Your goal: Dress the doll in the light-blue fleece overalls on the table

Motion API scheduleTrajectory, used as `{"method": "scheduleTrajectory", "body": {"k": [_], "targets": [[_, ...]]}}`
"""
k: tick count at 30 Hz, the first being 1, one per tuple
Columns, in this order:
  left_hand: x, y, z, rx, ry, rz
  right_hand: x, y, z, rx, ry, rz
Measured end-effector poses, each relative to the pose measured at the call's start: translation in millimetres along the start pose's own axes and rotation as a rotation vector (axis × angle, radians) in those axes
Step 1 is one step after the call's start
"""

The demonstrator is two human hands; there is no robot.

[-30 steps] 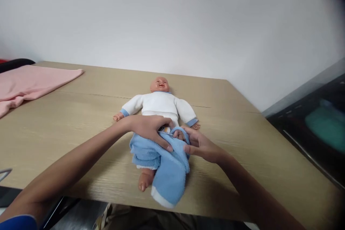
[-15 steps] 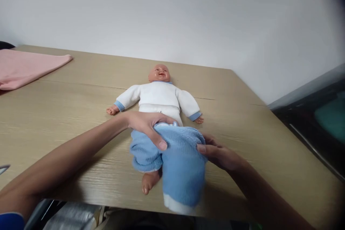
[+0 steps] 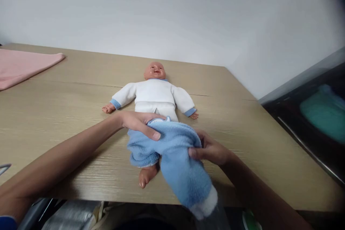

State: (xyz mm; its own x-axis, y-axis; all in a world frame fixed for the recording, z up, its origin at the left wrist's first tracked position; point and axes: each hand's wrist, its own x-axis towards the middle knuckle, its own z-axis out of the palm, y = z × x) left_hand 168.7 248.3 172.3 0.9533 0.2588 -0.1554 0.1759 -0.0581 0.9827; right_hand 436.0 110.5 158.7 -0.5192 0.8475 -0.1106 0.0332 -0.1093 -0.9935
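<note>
A baby doll [image 3: 155, 91] in a white top with blue cuffs lies on its back, head away from me. Light blue fleece trousers [image 3: 175, 143] cover its lower body. One bare foot [image 3: 147, 176] pokes out of the bunched leg on the left. The other trouser leg hangs past the table edge with its white hem showing, and no foot is visible there. My left hand [image 3: 141, 122] grips the waistband, thumb on the outside and fingers tucked under. My right hand [image 3: 208, 148] pinches the trousers' right side between thumb and fingers.
The wooden table [image 3: 67, 115] carries a folded pink cloth [image 3: 27, 65] at the far left. A white wall stands behind it. Beyond the right edge is a dark surface with a teal object [image 3: 323, 113]. Below the front edge a green-and-white object [image 3: 250, 220] partly shows.
The loose trouser leg has swung to the right and now hangs at a slant. Both hands keep their hold on the trousers. My view has shifted slightly.
</note>
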Motion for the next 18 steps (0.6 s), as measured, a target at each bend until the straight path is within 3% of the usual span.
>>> {"method": "scheduleTrajectory", "body": {"k": [5, 8, 10, 16, 18], "targets": [[7.4, 1.4, 6.8, -0.086, -0.181, 0.007, 11.1, 12.0, 12.8, 0.096, 0.268, -0.004], [8.4, -0.7, 7.3, -0.029, -0.171, -0.024, 14.2, 11.0, 21.7, 0.104, 0.339, -0.025], [7.1, -4.4, 5.5, -0.041, -0.14, -0.005, 12.9, 9.1, 21.7, 0.102, 0.293, -0.018], [1.0, -12.8, 4.0, -0.136, 0.035, 0.002, 2.7, 10.3, 3.3, 0.089, -0.071, 0.027], [0.3, -14.8, 4.7, -0.081, 0.016, -0.001, 2.2, 13.9, 1.6, 0.119, -0.065, 0.014]]}}
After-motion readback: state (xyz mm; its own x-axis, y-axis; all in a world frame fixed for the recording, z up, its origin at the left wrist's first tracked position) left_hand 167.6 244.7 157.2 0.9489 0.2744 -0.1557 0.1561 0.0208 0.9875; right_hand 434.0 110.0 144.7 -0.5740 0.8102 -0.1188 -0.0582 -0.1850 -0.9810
